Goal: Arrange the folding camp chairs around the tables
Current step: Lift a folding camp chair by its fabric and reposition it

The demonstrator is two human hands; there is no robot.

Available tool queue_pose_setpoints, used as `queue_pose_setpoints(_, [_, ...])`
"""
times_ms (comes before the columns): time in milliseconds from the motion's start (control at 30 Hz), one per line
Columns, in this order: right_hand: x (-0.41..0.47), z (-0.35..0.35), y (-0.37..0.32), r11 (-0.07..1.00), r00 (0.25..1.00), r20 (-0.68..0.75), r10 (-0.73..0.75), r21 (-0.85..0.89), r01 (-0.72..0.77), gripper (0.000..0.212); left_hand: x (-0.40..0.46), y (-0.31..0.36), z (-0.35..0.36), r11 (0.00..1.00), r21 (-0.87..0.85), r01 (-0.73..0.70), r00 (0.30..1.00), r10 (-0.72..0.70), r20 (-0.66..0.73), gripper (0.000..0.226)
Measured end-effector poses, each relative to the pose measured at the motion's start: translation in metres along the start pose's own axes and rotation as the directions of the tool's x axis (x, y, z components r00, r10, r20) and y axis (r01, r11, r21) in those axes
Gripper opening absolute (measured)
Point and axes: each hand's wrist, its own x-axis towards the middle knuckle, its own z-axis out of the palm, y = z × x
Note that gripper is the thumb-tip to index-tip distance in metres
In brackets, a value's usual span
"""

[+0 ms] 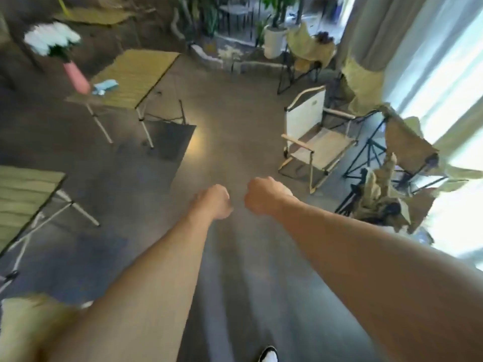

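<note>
Both my arms reach forward over the bare floor. My left hand and my right hand are side by side, fingers curled into fists with nothing in them. Ahead to the right stands an unfolded cream camp chair with wooden armrests, apart from my hands. A tan folding chair on black legs stands further right by the window. Another tan chair sits at the back. One yellow-green folding table stands ahead to the left, a second table at the left edge.
A pink vase with white flowers and a blue cloth sit on the far table. A dark mat lies beside it. Tan fabric and black poles are heaped at the right. A white plant pot and curtains are behind.
</note>
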Motion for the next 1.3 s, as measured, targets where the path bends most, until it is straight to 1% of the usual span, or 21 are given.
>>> queue_pose_setpoints(100, [-0.001, -0.053, 0.086, 0.99, 0.985, -0.114, 0.132, 0.072, -0.124, 0.028, 0.024, 0.117, 0.011, 0.981, 0.075, -0.181, 0.983, 0.179, 0.033, 0.035])
queue_pose_setpoints(167, [-0.003, -0.074, 0.139, 0.968, 0.955, -0.172, 0.24, 0.115, -0.223, 0.029, 0.033, 0.184, 0.02, 0.95, 0.139, -0.281, 0.96, 0.276, 0.052, 0.034])
queue_pose_setpoints(267, [-0.004, -0.09, 0.202, 0.93, 0.912, -0.203, 0.356, 0.177, -0.323, 0.022, 0.041, 0.257, 0.033, 0.901, 0.142, -0.41, 0.911, 0.4, 0.099, 0.027])
queue_pose_setpoints(400, [-0.001, -0.103, 0.287, 0.855, 0.848, -0.169, 0.502, 0.246, -0.457, 0.02, 0.08, 0.335, 0.06, 0.864, 0.161, -0.477, 0.872, 0.442, 0.209, 0.027])
queue_pose_setpoints(433, [0.002, -0.104, 0.306, 0.833, 0.828, -0.163, 0.537, 0.253, -0.491, 0.017, 0.093, 0.352, 0.069, 0.856, 0.176, -0.486, 0.866, 0.444, 0.231, 0.027])
queue_pose_setpoints(500, [0.011, -0.105, 0.339, 0.788, 0.784, -0.156, 0.601, 0.285, -0.546, 0.019, 0.118, 0.377, 0.085, 0.837, 0.2, -0.51, 0.85, 0.454, 0.268, 0.027])
queue_pose_setpoints(567, [0.03, -0.108, 0.379, 0.729, 0.735, -0.131, 0.666, 0.325, -0.603, 0.015, 0.153, 0.408, 0.107, 0.807, 0.206, -0.554, 0.819, 0.483, 0.31, 0.03])
queue_pose_setpoints(600, [0.038, -0.109, 0.393, 0.711, 0.72, -0.123, 0.683, 0.334, -0.618, 0.009, 0.166, 0.417, 0.114, 0.798, 0.214, -0.564, 0.812, 0.488, 0.319, 0.031])
queue_pose_setpoints(633, [0.05, -0.11, 0.411, 0.688, 0.699, -0.116, 0.706, 0.347, -0.637, 0.01, 0.185, 0.43, 0.125, 0.788, 0.218, -0.575, 0.803, 0.493, 0.335, 0.032])
queue_pose_setpoints(700, [0.075, -0.107, 0.442, 0.637, 0.659, -0.081, 0.747, 0.371, -0.676, 0.018, 0.222, 0.455, 0.145, 0.771, 0.223, -0.597, 0.781, 0.494, 0.382, 0.037])
queue_pose_setpoints(800, [0.109, -0.095, 0.472, 0.596, 0.633, 0.009, 0.774, 0.33, -0.732, 0.014, 0.271, 0.479, 0.165, 0.751, 0.247, -0.612, 0.76, 0.472, 0.447, 0.045])
queue_pose_setpoints(867, [0.131, -0.079, 0.491, 0.6, 0.634, 0.029, 0.773, 0.291, -0.745, 0.031, 0.299, 0.49, 0.176, 0.742, 0.28, -0.609, 0.768, 0.463, 0.443, 0.05])
queue_pose_setpoints(967, [0.169, -0.059, 0.524, 0.617, 0.641, 0.076, 0.764, 0.204, -0.76, 0.049, 0.335, 0.508, 0.202, 0.719, 0.364, -0.592, 0.795, 0.447, 0.41, 0.056])
queue_pose_setpoints(1000, [0.179, -0.055, 0.533, 0.615, 0.64, 0.098, 0.762, 0.199, -0.763, 0.051, 0.342, 0.514, 0.212, 0.694, 0.39, -0.606, 0.791, 0.468, 0.395, 0.06])
queue_pose_setpoints(1033, [0.187, -0.052, 0.541, 0.612, 0.639, 0.118, 0.76, 0.198, -0.766, 0.051, 0.346, 0.519, 0.22, 0.655, 0.407, -0.636, 0.771, 0.515, 0.376, 0.063])
queue_pose_setpoints(1067, [0.195, -0.048, 0.55, 0.613, 0.639, 0.138, 0.757, 0.19, -0.767, 0.05, 0.352, 0.524, 0.231, 0.602, 0.423, -0.678, 0.735, 0.572, 0.364, 0.065])
queue_pose_setpoints(1133, [0.214, -0.034, 0.568, 0.616, 0.635, 0.195, 0.748, 0.154, -0.773, 0.052, 0.368, 0.529, 0.255, 0.484, 0.463, -0.743, 0.661, 0.639, 0.393, 0.066])
queue_pose_setpoints(1167, [0.219, -0.026, 0.574, 0.609, 0.619, 0.234, 0.75, 0.123, -0.784, 0.052, 0.376, 0.528, 0.267, 0.447, 0.477, -0.756, 0.644, 0.637, 0.424, 0.065])
queue_pose_setpoints(1233, [0.228, -0.011, 0.585, 0.612, 0.597, 0.279, 0.752, 0.038, -0.79, 0.051, 0.388, 0.52, 0.285, 0.435, 0.497, -0.75, 0.651, 0.614, 0.445, 0.06])
queue_pose_setpoints(1267, [0.232, -0.007, 0.59, 0.635, 0.609, 0.286, 0.74, 0.003, -0.772, 0.048, 0.393, 0.515, 0.292, 0.427, 0.508, -0.748, 0.651, 0.62, 0.438, 0.058])
queue_pose_setpoints(1300, [0.235, -0.006, 0.593, 0.661, 0.63, 0.287, 0.721, -0.013, -0.75, 0.044, 0.397, 0.512, 0.295, 0.398, 0.528, -0.75, 0.64, 0.638, 0.428, 0.055])
